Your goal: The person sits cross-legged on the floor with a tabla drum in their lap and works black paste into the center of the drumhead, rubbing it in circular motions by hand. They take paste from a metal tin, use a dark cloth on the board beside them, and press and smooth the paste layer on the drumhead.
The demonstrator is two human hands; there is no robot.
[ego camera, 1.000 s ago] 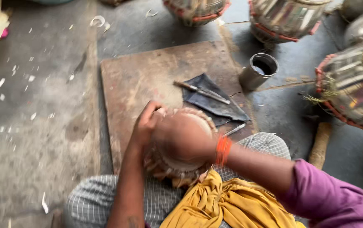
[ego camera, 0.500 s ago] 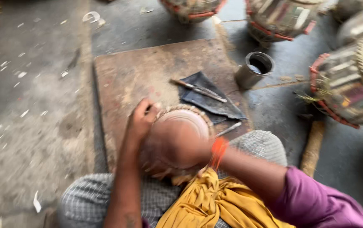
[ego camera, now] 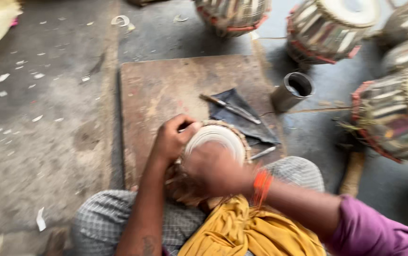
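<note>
Pale, round drumhead of a small hand drum with a braided rim (ego camera: pixel 218 140) faces up in the person's lap, at the near edge of a worn brown wooden board (ego camera: pixel 166 90) that lies on the grey floor. The left hand (ego camera: pixel 173 137) curls its fingers around the drum's left rim, holding it. The right hand (ego camera: pixel 211 168), with an orange band at the wrist, lies over the near side of the drumhead; it is blurred, so its fingers cannot be made out. A yellow cloth (ego camera: pixel 246 232) is bunched just below the drum. On the board's right part, beyond the drum, a dark blue cloth (ego camera: pixel 242 118) carries a thin metal tool (ego camera: pixel 230 108). Off the board's right edge lies a grey metal cup (ego camera: pixel 293 90), and larger strapped drums (ego camera: pixel 336 28) stand near it.
</note>
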